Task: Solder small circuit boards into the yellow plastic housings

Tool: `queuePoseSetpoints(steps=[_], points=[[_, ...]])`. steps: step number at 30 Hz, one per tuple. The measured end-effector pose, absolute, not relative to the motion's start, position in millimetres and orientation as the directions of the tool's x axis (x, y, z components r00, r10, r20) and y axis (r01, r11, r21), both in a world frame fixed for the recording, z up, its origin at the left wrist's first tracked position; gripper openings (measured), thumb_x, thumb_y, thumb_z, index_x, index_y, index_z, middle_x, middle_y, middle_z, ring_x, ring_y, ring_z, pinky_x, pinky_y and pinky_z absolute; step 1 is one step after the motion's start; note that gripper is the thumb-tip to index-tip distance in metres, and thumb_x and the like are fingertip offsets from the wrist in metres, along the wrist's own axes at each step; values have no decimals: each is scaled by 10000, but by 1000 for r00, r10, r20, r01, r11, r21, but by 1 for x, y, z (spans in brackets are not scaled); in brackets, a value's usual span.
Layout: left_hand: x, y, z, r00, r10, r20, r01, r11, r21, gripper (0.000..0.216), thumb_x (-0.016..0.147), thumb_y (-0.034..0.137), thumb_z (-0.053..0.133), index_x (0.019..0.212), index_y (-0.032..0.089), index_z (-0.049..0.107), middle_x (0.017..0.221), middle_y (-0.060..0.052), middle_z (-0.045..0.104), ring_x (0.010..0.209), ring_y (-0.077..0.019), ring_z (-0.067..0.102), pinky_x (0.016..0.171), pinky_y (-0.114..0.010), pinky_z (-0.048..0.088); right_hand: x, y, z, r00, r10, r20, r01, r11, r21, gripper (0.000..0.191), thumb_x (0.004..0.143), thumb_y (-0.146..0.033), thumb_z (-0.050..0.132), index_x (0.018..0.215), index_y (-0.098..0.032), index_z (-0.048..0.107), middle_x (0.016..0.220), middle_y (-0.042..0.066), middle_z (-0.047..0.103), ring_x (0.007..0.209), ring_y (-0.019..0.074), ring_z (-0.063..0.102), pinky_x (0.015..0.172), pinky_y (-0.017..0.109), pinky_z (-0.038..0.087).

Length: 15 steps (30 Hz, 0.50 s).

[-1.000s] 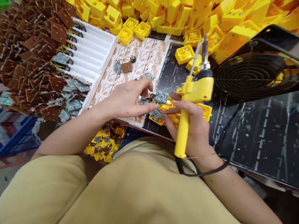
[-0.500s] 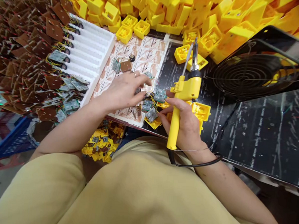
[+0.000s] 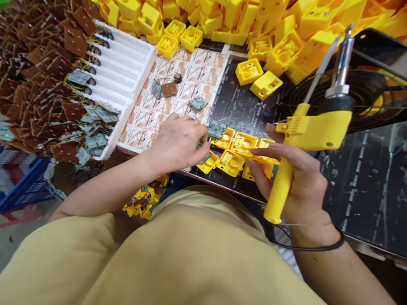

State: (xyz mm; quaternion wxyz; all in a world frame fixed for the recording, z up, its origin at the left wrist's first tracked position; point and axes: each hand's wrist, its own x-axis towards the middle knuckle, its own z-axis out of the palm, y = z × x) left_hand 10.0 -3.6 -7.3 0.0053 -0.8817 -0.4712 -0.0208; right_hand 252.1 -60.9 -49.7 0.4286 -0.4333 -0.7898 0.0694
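Observation:
My right hand (image 3: pixel 300 180) holds a yellow soldering gun (image 3: pixel 314 128) by its handle, the metal tip and feed tube pointing up and away. Its thumb and a finger reach left over a row of open yellow plastic cases (image 3: pixel 232 162). My left hand (image 3: pixel 180 142) is closed over the left end of that row, and green edges of a circuit board (image 3: pixel 203 158) show under its fingers. Another green circuit board (image 3: pixel 217 129) lies against the upper edge of the cases, just right of the left hand. A further board (image 3: pixel 198 102) rests beyond the knuckles.
Brown circuit boards (image 3: pixel 33 71) are heaped at left beside a ridged white foam tray (image 3: pixel 122 62). Yellow housings (image 3: pixel 204 16) pile along the back. A black fan (image 3: pixel 373 88) stands at right. A blue crate (image 3: pixel 14 183) sits lower left; a black cord (image 3: pixel 314 248) trails by the right wrist.
My right hand has moved right with the soldering gun, off the circuit boards, uncovering the yellow cases. My left hand has closed over boards that lay in view at the left cases.

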Motion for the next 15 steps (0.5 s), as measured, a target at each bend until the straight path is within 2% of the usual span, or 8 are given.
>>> queuePoseSetpoints(steps=[2,4,6,9,11,13,15], points=[[6,-8,-5,554,824,118,830,-558,-2,278,937,310,525,788,167,712,732,-66,716,776,-273,683,709,-407,432,268,-64,-50,-328,742,585,637,631,-443,587,855,-214,793,1353,-250,483,1221,120,705,1224,289,666,968,444,627],[4,-15,-2,571,795,204,818,-571,-66,301,964,295,520,754,169,696,722,-70,711,767,-273,677,682,-400,416,278,-66,-49,-369,735,568,642,644,-416,542,846,-269,812,1307,-240,527,1178,118,721,1146,285,703,914,434,644],[3,-23,1,590,762,266,806,-573,-146,306,979,273,534,732,170,682,721,-70,708,757,-266,668,663,-394,405,281,-69,-46,-374,721,583,648,653,-391,479,841,-271,819,1246,-238,566,1095,81,744,1030,247,740,862,390,648],[5,-33,2,583,722,372,811,-542,-220,275,981,254,580,739,166,677,764,-68,726,747,-246,652,663,-387,396,279,-75,-38,-320,697,642,657,651,-380,330,835,-176,811,1098,-241,622,857,-22,744,746,151,733,749,273,616],[5,-35,-1,567,690,450,819,-532,-217,220,968,240,618,770,170,684,798,-58,740,745,-233,639,659,-377,387,278,-79,-33,-272,687,674,671,637,-379,282,818,-151,821,1010,-252,641,704,-79,693,591,113,670,627,233,558],[4,-34,-5,571,648,505,805,-564,-186,165,953,227,652,799,179,687,795,-40,742,733,-217,629,651,-363,388,282,-84,-31,-237,696,678,695,609,-382,245,821,-171,823,977,-264,658,637,-98,658,524,100,618,555,236,503],[2,-31,-9,599,597,535,762,-631,-149,122,942,220,680,826,185,685,784,-19,743,720,-197,630,651,-346,409,288,-91,-32,-227,717,659,696,593,-405,140,908,-276,752,1029,-286,682,632,-84,657,522,107,609,542,253,484]])
